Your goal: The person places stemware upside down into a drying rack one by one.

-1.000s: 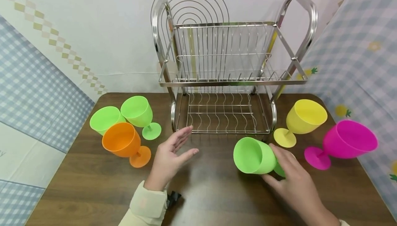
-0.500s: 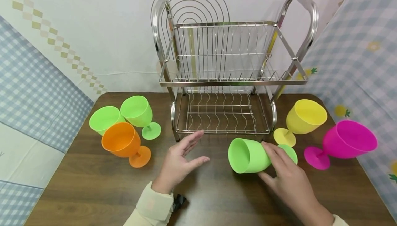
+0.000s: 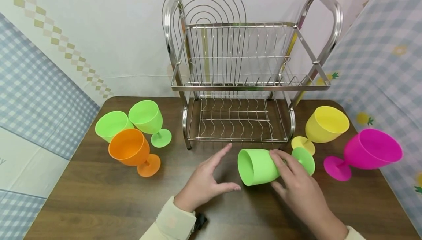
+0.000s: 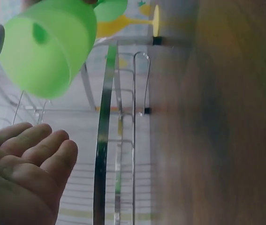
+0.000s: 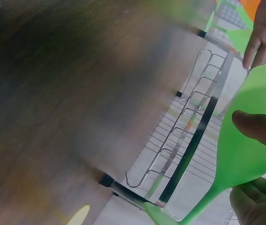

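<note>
My right hand grips a light green plastic goblet round the lower part of its bowl. The goblet lies tilted on its side in the air, mouth toward the left and foot toward the right. In the right wrist view the thumb presses on the green bowl and fingers curl beneath it. My left hand is held just left of the goblet's mouth, thumb and fingers spread apart, holding nothing. From the left wrist view, its palm faces the goblet's rim, with a gap between.
A two-tier metal dish rack stands at the back. On the left are an orange goblet and two green goblets. A yellow goblet and a magenta goblet stand on the right of the wooden table.
My right hand has moved slightly left and turned the goblet nearer to horizontal, its foot now showing at the right. My left hand has moved right, closer to the goblet's mouth.
</note>
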A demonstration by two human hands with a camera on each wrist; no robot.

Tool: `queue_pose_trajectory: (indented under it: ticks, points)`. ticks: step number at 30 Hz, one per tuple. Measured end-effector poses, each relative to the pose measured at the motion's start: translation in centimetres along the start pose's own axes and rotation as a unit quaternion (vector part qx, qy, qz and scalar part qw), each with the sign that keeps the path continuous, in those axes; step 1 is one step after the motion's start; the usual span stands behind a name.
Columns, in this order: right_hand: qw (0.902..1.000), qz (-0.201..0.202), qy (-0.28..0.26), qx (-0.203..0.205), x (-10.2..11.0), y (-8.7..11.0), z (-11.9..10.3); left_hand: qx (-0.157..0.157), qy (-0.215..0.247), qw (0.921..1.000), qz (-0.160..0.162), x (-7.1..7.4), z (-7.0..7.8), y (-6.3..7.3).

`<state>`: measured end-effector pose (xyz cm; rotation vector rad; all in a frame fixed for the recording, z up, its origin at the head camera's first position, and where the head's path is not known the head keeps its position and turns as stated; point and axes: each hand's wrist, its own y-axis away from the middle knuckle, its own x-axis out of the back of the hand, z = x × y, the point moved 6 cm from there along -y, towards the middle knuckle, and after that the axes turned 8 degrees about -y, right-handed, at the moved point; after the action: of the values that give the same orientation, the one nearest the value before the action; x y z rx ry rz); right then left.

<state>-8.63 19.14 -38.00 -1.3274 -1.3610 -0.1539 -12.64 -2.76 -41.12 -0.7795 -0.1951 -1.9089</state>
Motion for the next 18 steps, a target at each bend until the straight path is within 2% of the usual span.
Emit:
queue_pose_trajectory:
  ticks: [6,11,18]
  points:
    - [0.9996,-0.019,0.017,0.012,-0.7,-0.4,-0.5,-0.001,-0.006,0.9997,-0.022,-1.3,0.6,-0.2]
    - [0.9993,-0.021,0.022,0.020,-1.0,-0.6,-1.0,0.000,-0.005,0.9999,-0.011,-1.4,0.8,-0.3]
    - [0.9993,-0.018,0.020,0.028,-1.0,-0.9,-1.4,0.003,0.034,0.9994,0.011,-1.3,0.7,-0.3]
